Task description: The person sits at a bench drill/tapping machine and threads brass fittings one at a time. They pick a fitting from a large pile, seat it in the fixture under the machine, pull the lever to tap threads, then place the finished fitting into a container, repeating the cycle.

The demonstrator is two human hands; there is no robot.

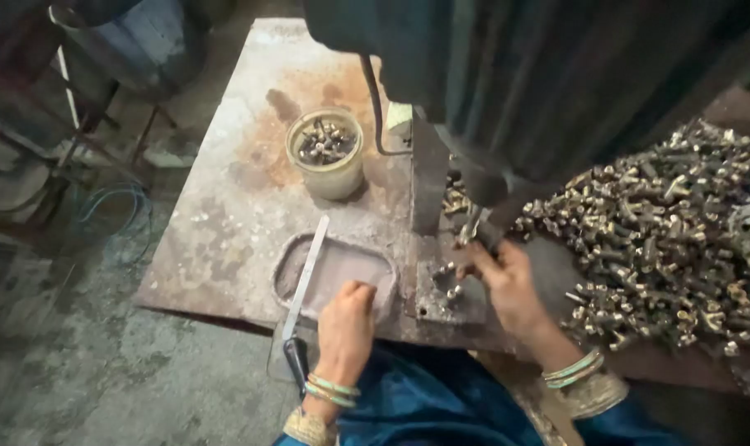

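- Right hand (507, 285): centre-right of the frame, fingers pinched on a small brass fitting (471, 248) directly beneath the spindle tip (474, 223) of the dark drill press (540, 83). The fitting is largely covered by the fingertips; its exact shape cannot be determined.
- Left hand (347, 326): lower centre, loosely curled with knuckles uppermost, resting on the near edge of the shallow oval recess (333, 272) in the steel plate (234, 206). It appears to grasp nothing, though the palm side is hidden.
- Work position: a small grey block (449, 289) at the foot of the machine column, carrying a few loose fittings just beside the right fingers.
- Stock: a large heap of brass fittings (664, 248) fills the right of the frame, near the right wrist.
- Container: a pale round tub (329, 157), upper centre, holds more fittings and stands well apart from both hands.
- A flat metal file (307, 277) with a dark handle lies diagonally across the recess, just left of the left hand, not touched.
- Handling judgement: each fitting is probably rigid, dense for its size and not fragile. The metal surface is likely smooth and possibly oily, so slippage is a risk. Machined edges may be sharp.
- Grip judgement: take hold at the sides of the body between thumb and forefinger, keeping the fingertips below and clear of the spindle tip.
- Both wrists carry green and gold bangles (573, 369).
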